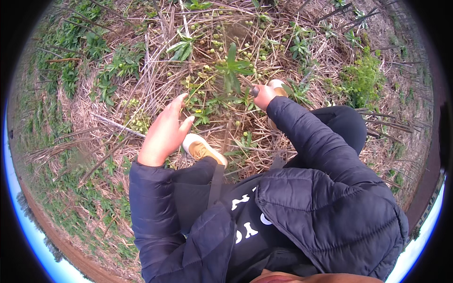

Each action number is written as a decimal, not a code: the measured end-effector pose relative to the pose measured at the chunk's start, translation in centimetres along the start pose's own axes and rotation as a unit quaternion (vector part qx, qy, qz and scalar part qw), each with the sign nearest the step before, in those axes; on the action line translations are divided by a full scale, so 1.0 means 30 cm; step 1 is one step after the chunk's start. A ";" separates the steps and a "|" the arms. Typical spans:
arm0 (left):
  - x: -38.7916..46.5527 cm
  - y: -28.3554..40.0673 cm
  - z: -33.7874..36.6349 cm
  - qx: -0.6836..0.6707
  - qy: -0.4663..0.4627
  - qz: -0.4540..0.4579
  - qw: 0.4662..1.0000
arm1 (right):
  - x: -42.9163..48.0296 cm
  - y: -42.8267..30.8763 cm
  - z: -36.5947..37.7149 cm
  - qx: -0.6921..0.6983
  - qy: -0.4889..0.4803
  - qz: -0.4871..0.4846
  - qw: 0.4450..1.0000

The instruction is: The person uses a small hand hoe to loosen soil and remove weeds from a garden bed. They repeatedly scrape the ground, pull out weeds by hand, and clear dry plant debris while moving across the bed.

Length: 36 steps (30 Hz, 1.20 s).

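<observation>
My left hand is held over the ground at the centre left, fingers extended and thumb apart, with nothing in it. Just beyond its fingertips are thin green weed stems. My right hand is closed around a dark, rounded handle; a thin part seems to run from it up and to the left, but the kind of tool cannot be told. A leafy green weed stands between and beyond the hands. Small round green-yellow fruits lie or hang among the dry straw above it.
Dry straw and stalks cover the soil. My tan shoes with white toes, the left and the right, are planted near the hands. Stiff dead stalks stick out at the left, others at the right. A feathery green plant grows at the right.
</observation>
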<state>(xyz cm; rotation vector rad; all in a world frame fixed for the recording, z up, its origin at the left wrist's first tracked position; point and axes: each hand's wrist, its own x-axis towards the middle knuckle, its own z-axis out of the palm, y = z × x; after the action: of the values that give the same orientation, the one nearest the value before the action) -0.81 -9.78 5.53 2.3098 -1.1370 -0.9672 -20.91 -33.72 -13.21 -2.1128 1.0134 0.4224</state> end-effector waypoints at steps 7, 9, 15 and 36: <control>0.016 0.007 -0.005 0.030 -0.008 0.016 0.999 | 0.179 -0.054 0.038 0.025 0.023 -0.004 0.999; 0.015 0.010 -0.006 0.027 0.008 0.013 1.000 | 0.243 -0.051 0.023 0.036 0.021 0.003 0.999; 0.014 0.047 0.011 0.054 -0.012 0.035 0.998 | 0.309 -0.004 -0.033 0.024 -0.008 0.006 1.000; 0.023 0.076 0.038 0.065 -0.042 0.042 0.996 | -0.101 0.097 -0.081 0.366 0.079 0.067 0.925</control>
<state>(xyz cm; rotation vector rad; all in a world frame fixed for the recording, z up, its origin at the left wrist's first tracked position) -2.55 -11.74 5.82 2.3206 -1.3570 -0.9939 -25.12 -35.13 -11.26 -1.4182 1.1805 -0.0752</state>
